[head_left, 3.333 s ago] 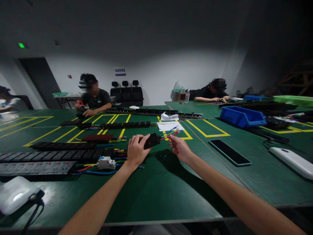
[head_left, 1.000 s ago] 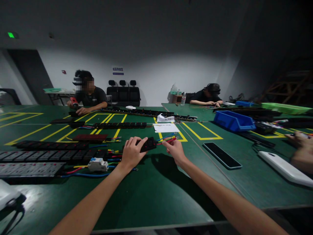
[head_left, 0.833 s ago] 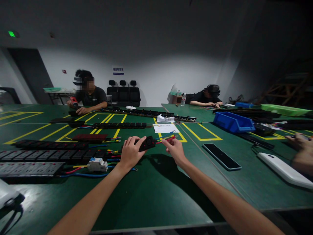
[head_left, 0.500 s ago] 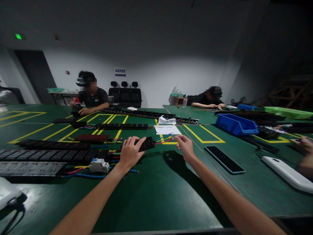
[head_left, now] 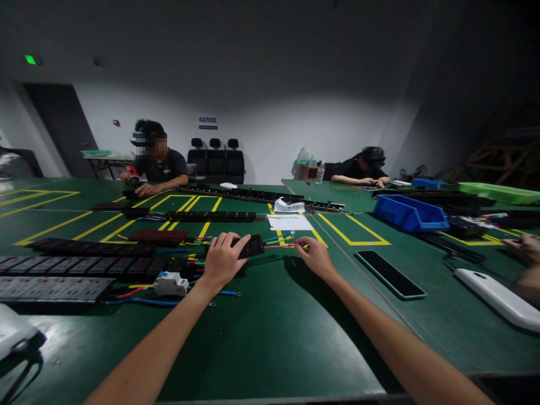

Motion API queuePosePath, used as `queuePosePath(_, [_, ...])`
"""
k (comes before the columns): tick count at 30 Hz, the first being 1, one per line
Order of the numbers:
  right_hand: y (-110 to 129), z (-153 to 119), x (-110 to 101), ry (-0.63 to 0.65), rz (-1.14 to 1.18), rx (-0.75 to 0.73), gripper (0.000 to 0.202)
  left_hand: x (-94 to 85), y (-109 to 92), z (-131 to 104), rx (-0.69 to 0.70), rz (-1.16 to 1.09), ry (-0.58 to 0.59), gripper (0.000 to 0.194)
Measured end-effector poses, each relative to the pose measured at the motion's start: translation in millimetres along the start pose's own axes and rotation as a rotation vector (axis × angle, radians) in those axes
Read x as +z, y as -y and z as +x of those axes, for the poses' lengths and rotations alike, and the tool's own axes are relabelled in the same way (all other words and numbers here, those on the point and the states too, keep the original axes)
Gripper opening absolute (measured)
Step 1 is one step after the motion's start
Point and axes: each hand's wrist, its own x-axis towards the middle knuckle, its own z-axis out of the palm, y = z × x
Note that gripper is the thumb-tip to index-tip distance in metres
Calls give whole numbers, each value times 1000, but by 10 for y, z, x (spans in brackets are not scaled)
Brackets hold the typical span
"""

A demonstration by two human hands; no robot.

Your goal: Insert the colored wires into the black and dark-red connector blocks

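My left hand [head_left: 225,257] is closed around a black power strip [head_left: 255,246], gripping its right end just above the table. From that end come a red wire [head_left: 276,246] and blue and yellow-green wires with ring terminals [head_left: 292,234]. My right hand [head_left: 315,256] pinches the tip of the red wire, which stretches straight between both hands. Left of my wrist lies a white circuit breaker [head_left: 171,283] with blue, red and yellow wires. Beside it are a grey power strip [head_left: 54,289] and a black one [head_left: 84,265].
A phone [head_left: 390,274] and a white power bank [head_left: 498,298] lie to the right. Beyond them stands a blue bin [head_left: 409,214]. White paper [head_left: 290,223] lies ahead. Two people sit across the green table [head_left: 261,349]; one holds a red power tool [head_left: 133,175]. Another person's hand [head_left: 527,253] shows at right.
My right hand has moved left and closed on the red wire's tip. The red wire is now pulled straight. My left hand stays on the power strip, shifted slightly left.
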Motion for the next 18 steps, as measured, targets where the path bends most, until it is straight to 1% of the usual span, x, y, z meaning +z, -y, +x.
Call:
queuePosePath(3, [-2, -17, -16, 92, -105, -75, 19, 7, 18, 1, -38, 9, -15, 56])
queuePosePath(5, [28, -30, -28, 151, -129, -112, 18, 11, 35, 2, -67, 10, -26, 54])
queuePosePath(9, [138, -58, -39, 256, -95, -128, 19, 10, 63, 2, -97, 7, -45, 51])
queuePosePath(12, [225, -79, -42, 315, -69, -129, 26, 2, 65, 3, -96, 19, -38, 52])
queuePosePath(15, [282, -95, -54, 340, -137, -170, 34, 3, 62, 7, -92, 20, -30, 53])
queuePosePath(16, [291, -97, -60, 334, -176, -181, 35, 6, 63, 8, -89, 14, -31, 53])
queuePosePath(18, [295, -95, -73, 282, -245, -184, 32, 15, 65, 8, -75, -4, -34, 53])
